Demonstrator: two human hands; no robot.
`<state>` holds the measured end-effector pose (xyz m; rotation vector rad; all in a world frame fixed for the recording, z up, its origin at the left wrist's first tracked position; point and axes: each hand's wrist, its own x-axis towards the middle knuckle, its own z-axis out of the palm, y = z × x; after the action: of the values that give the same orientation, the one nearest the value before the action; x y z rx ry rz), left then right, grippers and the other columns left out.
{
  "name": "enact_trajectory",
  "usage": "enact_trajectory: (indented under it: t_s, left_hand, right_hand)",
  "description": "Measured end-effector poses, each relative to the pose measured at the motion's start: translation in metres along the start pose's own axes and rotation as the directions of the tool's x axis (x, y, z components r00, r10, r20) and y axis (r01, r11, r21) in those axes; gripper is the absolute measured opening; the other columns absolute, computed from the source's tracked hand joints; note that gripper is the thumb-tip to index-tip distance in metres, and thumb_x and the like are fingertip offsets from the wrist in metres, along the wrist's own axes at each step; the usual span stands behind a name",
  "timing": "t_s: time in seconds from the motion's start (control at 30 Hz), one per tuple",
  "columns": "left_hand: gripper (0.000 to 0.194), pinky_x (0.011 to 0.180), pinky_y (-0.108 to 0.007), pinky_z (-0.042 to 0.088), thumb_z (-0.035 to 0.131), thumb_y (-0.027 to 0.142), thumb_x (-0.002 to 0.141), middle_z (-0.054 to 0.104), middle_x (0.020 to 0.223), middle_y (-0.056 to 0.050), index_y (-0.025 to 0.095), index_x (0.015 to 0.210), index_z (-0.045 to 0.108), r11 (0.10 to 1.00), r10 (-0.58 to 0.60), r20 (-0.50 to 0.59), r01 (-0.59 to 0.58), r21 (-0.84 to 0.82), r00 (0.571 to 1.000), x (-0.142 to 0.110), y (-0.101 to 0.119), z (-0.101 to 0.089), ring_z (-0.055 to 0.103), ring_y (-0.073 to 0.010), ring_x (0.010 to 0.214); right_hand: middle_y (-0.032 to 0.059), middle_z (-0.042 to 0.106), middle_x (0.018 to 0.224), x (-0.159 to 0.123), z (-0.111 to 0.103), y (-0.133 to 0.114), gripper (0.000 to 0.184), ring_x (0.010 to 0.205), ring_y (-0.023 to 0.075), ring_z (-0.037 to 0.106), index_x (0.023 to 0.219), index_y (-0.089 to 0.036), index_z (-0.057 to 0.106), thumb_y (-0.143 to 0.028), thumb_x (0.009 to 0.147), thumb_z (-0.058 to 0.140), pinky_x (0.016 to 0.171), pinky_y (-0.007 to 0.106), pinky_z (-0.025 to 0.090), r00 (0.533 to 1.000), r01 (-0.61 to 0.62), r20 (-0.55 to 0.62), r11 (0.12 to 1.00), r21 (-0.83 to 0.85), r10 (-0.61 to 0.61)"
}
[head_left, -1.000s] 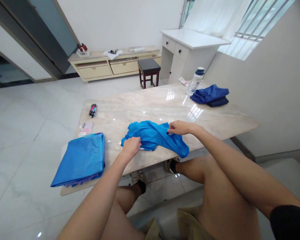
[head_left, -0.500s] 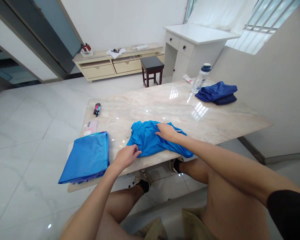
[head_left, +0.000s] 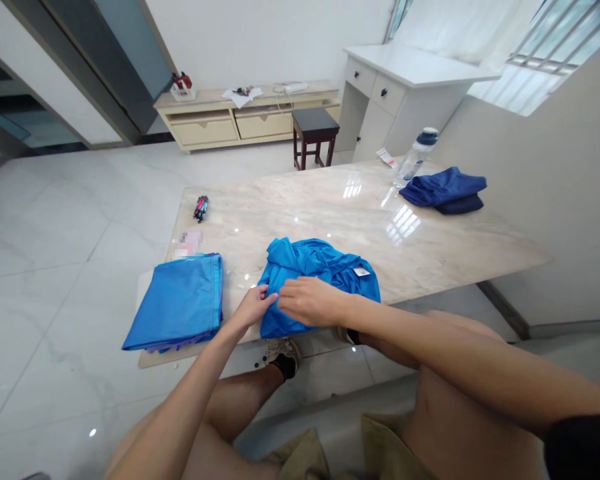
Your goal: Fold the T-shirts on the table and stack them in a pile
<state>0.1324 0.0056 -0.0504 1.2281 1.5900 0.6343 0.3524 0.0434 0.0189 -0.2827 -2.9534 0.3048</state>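
A crumpled bright blue garment [head_left: 325, 267] lies at the near edge of the marble table [head_left: 330, 207]. My left hand [head_left: 254, 305] pinches its lower left edge. My right hand [head_left: 310, 301] lies right beside it, fingers curled on the same near edge of the cloth. A small white label [head_left: 361, 271] shows on the garment's right side.
A folded blue cloth stack [head_left: 180, 303] sits at the table's near left corner. Markers [head_left: 200, 208] lie at the far left, a water bottle [head_left: 416, 157] and dark blue garments [head_left: 447, 190] at the far right. A stool [head_left: 314, 133], sideboard [head_left: 240, 117] and white desk [head_left: 405, 87] stand behind.
My right hand moved from the garment's right side across to its near left edge, meeting my left hand. The garment has been gathered more compactly.
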Motion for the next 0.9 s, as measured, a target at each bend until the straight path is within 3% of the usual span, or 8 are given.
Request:
enact_trajectory:
  t_s: [0.13,0.23,0.33,0.43,0.53,0.67,0.77,0.9]
  left_hand:
    - [0.053,0.064,-0.028,0.039,0.074,0.067,0.074,0.044,0.072,0.005,0.025,0.076,0.042,0.990,0.070,0.149,-0.051,-0.129,0.986,-0.018,0.013,0.006,0.044,-0.0141,0.070]
    - [0.050,0.066,-0.028,0.041,0.076,0.063,0.080,0.047,0.074,0.005,0.024,0.078,0.045,0.981,0.134,0.361,-0.072,-0.181,0.923,-0.042,0.024,0.018,0.044,-0.0133,0.071]
    - [0.051,0.065,-0.027,0.041,0.079,0.062,0.080,0.048,0.072,0.004,0.023,0.074,0.048,0.984,0.143,0.403,-0.085,-0.159,0.904,-0.053,0.024,0.025,0.044,-0.0131,0.070]
    - [0.051,0.068,-0.029,0.049,0.084,0.066,0.074,0.061,0.074,0.000,0.021,0.075,0.059,0.975,0.097,0.272,-0.037,-0.220,0.957,-0.047,0.022,0.007,0.056,-0.0171,0.074]
    - [0.050,0.079,-0.034,0.060,0.089,0.062,0.070,0.075,0.088,-0.004,0.020,0.089,0.071,0.916,0.022,-0.102,-0.061,-0.395,0.995,-0.038,0.022,-0.038,0.069,-0.0223,0.086]
    - [0.034,0.078,-0.026,0.062,0.084,0.040,0.078,0.077,0.090,0.001,0.022,0.105,0.074,0.798,-0.154,-0.657,-0.299,-0.523,0.738,-0.038,0.022,-0.100,0.070,-0.0148,0.081]
    - [0.032,0.079,-0.025,0.062,0.079,0.031,0.079,0.077,0.087,0.003,0.022,0.109,0.075,0.788,-0.201,-0.704,-0.315,-0.530,0.681,-0.040,0.018,-0.116,0.071,-0.0144,0.079]
    - [0.038,0.082,-0.032,0.063,0.077,0.038,0.076,0.080,0.091,-0.001,0.020,0.110,0.076,0.897,-0.107,-0.667,-0.217,-0.385,0.738,-0.035,0.010,-0.107,0.075,-0.0203,0.085]
  right_hand:
    - [0.0222,0.065,0.145,-0.011,0.006,0.051,0.038,0.129,0.0360,0.061,0.135,-0.014,0.069,-0.038,0.105,0.068,0.106,0.050,0.051,0.885,-0.453,-0.153,0.889,-0.069,0.439]
    - [0.0256,0.066,0.146,-0.020,0.013,0.075,0.074,0.133,0.0403,0.063,0.150,-0.011,0.060,-0.048,0.091,0.085,0.108,0.051,0.053,0.741,-0.671,-0.022,0.739,-0.051,0.671]
    - [0.0194,0.075,0.136,-0.026,0.008,0.092,0.046,0.127,0.0358,0.070,0.138,-0.016,0.072,-0.030,0.095,0.080,0.106,0.042,0.055,0.678,-0.728,0.149,0.686,0.001,0.720]
    - [0.0136,0.081,0.126,-0.032,-0.014,0.110,0.026,0.122,0.0325,0.074,0.120,-0.020,0.082,-0.021,0.099,0.068,0.105,0.037,0.055,0.631,-0.775,0.074,0.621,0.119,0.772]
    - [0.0105,0.084,0.118,-0.042,-0.045,0.129,0.025,0.116,0.0301,0.077,0.114,-0.019,0.084,-0.020,0.096,0.067,0.106,0.037,0.056,0.533,-0.768,-0.193,0.567,0.299,0.824]
    - [0.0101,0.082,0.104,-0.066,-0.080,0.147,0.031,0.084,0.0264,0.078,0.118,-0.015,0.081,-0.023,0.094,0.064,0.082,0.040,0.066,0.194,-0.707,-0.503,0.475,0.524,0.842]
    - [0.0113,0.080,0.100,-0.093,-0.094,0.156,0.035,0.070,0.0242,0.075,0.124,-0.013,0.077,-0.028,0.095,0.064,0.063,0.037,0.066,-0.040,-0.674,-0.580,0.406,0.617,0.814]
    - [0.0115,0.079,0.095,-0.131,-0.092,0.168,0.032,0.067,0.0246,0.076,0.119,-0.013,0.078,-0.026,0.090,0.072,0.055,0.035,0.067,-0.166,-0.671,-0.517,0.288,0.683,0.840]
